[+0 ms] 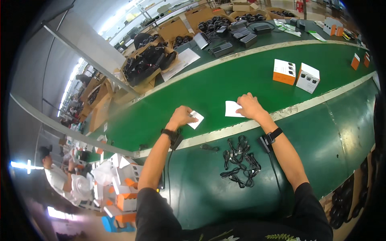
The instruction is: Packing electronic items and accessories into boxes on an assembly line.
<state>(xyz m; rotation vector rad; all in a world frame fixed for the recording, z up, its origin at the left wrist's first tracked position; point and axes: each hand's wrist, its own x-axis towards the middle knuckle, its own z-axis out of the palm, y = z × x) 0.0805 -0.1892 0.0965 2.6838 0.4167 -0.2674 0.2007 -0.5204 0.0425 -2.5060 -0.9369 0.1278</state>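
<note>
Over the green conveyor belt [217, 90], my left hand [181, 116] pinches a small white folded paper [196, 121] between thumb and fingers. Further right, my right hand [250, 107] has its thumb and fingers closed on the edge of another white paper [231, 109]. Both papers look blank from here, and the two hands are a short way apart. Each wrist carries a black strap with a small dark box and a cable running down. Nearer to me, several coiled black cables [241, 158] lie on the dark green worktable [193, 193].
Two white-and-orange boxes [284, 72] stand on the belt to the right. Beyond it are open cartons of black parts [146, 64] and dark devices [221, 49]. Opened boxes [126, 201] pile up at lower left, near another person [56, 174]. A pale metal rail [209, 136] edges the belt.
</note>
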